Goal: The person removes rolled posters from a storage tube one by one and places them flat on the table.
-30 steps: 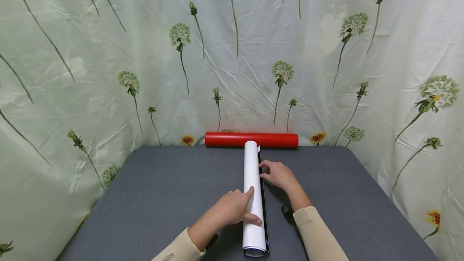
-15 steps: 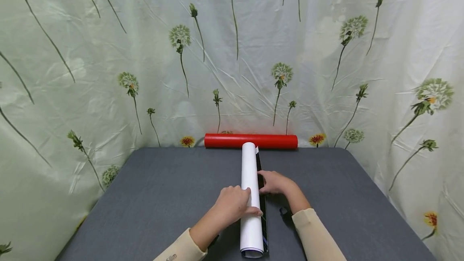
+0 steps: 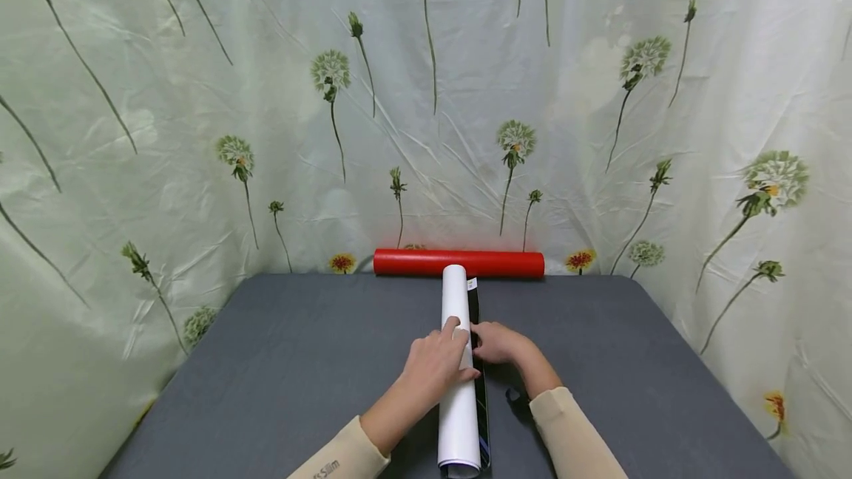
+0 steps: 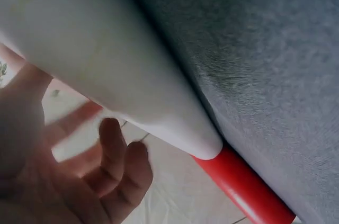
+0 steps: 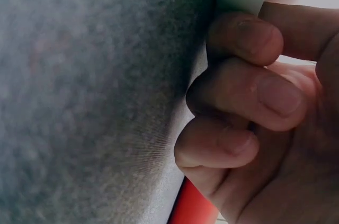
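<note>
A long white rolled sheet (image 3: 459, 420) lies lengthwise on the grey table, its dark inner side (image 3: 482, 405) showing as a strip along the right. My left hand (image 3: 433, 364) rests over the roll's middle, thumb reaching across its right side; in the left wrist view its nearer fingers (image 4: 112, 147) are bent loosely beside the roll. At the roll's right side, my right hand (image 3: 499, 344) pinches the sheet's edge with finger and thumb. Its other fingers (image 5: 243, 94) curl toward the palm in the right wrist view. The pinched edge itself is hidden there.
A red tube (image 3: 399, 262) lies crosswise at the table's back edge, right behind the roll's far end. The grey tabletop (image 3: 319, 346) spreads to both sides. A pale curtain with dandelion prints (image 3: 279, 94) hangs behind it.
The dark strip at the roll's right has become wider. The right hand has come nearer along the roll and closed in on its edge; the left has moved up, fingers now over the top.
</note>
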Demonstrator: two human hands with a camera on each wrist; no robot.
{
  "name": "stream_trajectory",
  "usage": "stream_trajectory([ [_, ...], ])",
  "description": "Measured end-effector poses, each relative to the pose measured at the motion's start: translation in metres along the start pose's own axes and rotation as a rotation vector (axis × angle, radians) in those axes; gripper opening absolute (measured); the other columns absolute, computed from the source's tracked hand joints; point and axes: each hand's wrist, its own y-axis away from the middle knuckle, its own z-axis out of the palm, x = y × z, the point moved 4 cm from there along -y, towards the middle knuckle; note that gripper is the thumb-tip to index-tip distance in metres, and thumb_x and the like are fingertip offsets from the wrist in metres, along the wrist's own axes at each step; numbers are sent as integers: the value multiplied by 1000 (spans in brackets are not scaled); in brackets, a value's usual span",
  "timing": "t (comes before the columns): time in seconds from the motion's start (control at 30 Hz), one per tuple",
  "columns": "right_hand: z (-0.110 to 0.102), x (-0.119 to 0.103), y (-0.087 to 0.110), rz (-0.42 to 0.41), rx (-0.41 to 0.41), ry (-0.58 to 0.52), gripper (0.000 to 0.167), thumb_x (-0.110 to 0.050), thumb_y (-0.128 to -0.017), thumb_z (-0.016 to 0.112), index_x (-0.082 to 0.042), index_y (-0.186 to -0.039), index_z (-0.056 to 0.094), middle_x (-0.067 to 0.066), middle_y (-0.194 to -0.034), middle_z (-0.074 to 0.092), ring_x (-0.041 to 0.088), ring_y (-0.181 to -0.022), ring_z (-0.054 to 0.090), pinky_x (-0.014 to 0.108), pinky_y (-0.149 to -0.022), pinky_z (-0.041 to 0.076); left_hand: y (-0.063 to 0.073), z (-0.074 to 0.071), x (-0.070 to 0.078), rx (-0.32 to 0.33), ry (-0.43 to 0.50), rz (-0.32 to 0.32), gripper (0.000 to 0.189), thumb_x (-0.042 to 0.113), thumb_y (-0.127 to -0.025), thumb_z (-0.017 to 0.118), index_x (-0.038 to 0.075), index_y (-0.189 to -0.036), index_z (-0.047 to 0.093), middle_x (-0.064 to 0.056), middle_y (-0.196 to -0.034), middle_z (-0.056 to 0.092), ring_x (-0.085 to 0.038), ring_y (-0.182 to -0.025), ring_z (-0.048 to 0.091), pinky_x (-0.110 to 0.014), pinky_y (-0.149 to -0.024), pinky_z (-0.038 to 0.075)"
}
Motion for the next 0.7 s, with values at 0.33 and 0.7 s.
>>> stream_trajectory([
  [0.33,1,1,2,52,-18,-67,63,0,-95,63,4,-156,48,18,-124,66,29,-87,59,35,-72,44,5,2,0,-99,49,83,33,38,-101,66,37,-134,73,6,-150,64,-18,-58,60,-30,-48,43],
  [0.7,3,2,2,55,-18,-73,64,1,-92,65,4,-154,51,20,-152,60,26,-80,57,34,-71,44,5,8,1,-91,42,47,39,57,-94,75,25,-116,75,-3,-138,63,-18,-65,65,-32,-55,52],
])
